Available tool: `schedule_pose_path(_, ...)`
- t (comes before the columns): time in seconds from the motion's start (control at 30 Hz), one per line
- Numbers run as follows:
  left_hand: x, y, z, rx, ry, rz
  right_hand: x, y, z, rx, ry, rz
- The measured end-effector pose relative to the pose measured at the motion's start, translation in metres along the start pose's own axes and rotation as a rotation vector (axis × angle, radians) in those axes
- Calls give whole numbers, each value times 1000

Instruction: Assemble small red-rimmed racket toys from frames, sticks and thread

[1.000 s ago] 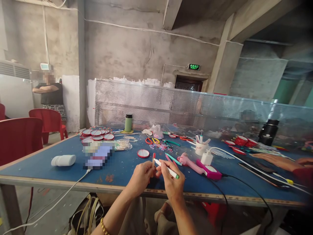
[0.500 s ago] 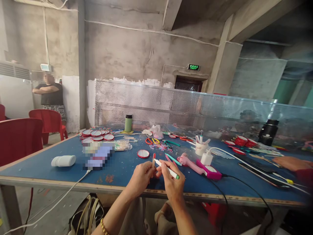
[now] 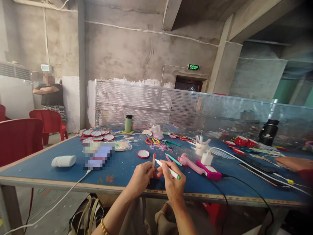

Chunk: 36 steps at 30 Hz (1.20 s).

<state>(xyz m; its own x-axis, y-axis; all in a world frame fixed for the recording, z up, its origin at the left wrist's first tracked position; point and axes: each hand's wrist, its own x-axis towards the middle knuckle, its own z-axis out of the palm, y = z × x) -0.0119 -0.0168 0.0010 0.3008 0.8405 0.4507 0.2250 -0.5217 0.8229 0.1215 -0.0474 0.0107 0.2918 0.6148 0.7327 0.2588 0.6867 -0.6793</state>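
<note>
Head view shows the fingers (image 3: pixel 149 169) of the left hand (image 3: pixel 141 178) pinched shut on a thin flat stick (image 3: pixel 153 160), pale wood with a red tip, held upright over the near edge of the worktop (image 3: pixel 44 169). Touching it, the right hand (image 3: pixel 173 183) grips a slim white pen (image 3: pixel 167 169) with a green end, its fingers closed round the barrel and the point aimed at the stick. Both hands hang just above the blue, scuffed worktop with its worn wooden edge. Just beyond them lies one round red-rimmed disc (image 3: pixel 143 153), flat and white in the middle, and to the right one glossy pink glue gun (image 3: pixel 199 164) with a black cord. Behind that stand one white charger block (image 3: pixel 206 159) and one small white cup (image 3: pixel 200 147) filled with sticks. One smooth white bottle (image 3: pixel 63 161) lies on its side at the left. Farther back sits a cluster of similar discs (image 3: pixel 96 134), too overlapped to count, and one green matte flask (image 3: pixel 128 123) standing upright. Two red plastic chairs (image 3: pixel 21 137) stand at the left.
</note>
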Motion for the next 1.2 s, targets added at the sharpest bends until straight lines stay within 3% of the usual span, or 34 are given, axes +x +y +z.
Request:
schedule_pose_path(0.3,-1,7,-2,-4,0,-17,-1,3,-1,13,21,14)
schedule_pose_path(0.73,0,0,0,31,-3,8,0,-4,2,8,-15,-51)
schedule_pose_path(1.2,0,0,0,20,4,2,-1,0,0,-5,30,-15)
